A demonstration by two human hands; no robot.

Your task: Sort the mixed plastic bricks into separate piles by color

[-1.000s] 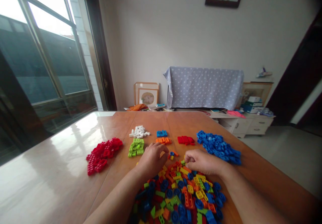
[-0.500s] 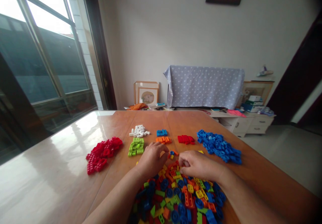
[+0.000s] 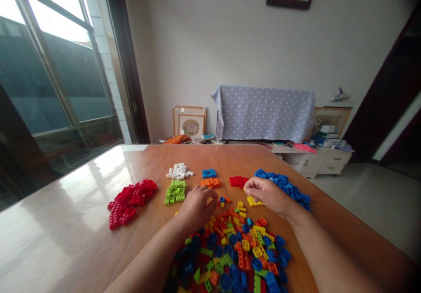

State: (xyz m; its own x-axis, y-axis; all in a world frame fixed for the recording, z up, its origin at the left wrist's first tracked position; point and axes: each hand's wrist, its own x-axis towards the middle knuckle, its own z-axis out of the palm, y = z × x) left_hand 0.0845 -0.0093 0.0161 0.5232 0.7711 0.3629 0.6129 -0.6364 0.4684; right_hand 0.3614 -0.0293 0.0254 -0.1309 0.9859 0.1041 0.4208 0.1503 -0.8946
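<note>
My right hand point(image 3: 267, 195) is closed, fingertips pinching a small yellow brick point(image 3: 245, 189) that is mostly hidden. Just under it lies a group of yellow bricks point(image 3: 254, 201), partly covered by the hand. My left hand point(image 3: 198, 206) hovers at the upper left of the mixed brick pile point(image 3: 230, 253), fingers bent and thumb apart, with nothing visible in it. The pile mixes blue, orange, yellow, green and red pieces. Beyond the left hand are orange bricks point(image 3: 211, 183) in a row and a stack of lime green bricks point(image 3: 175, 192).
Single-colour groups surround the pile: red bricks point(image 3: 131, 201) at left, white bricks point(image 3: 179, 170) and small blue bricks point(image 3: 209, 173) farther back, red bricks point(image 3: 238, 181) and a blue heap point(image 3: 283, 185) at right. A cloth-draped object point(image 3: 263, 113) stands behind the wooden table point(image 3: 144, 249).
My right hand has moved from the pile's top edge right and away from me, to the yellow group, with a yellow brick. My left hand has stayed nearly in place. The view shifted slightly.
</note>
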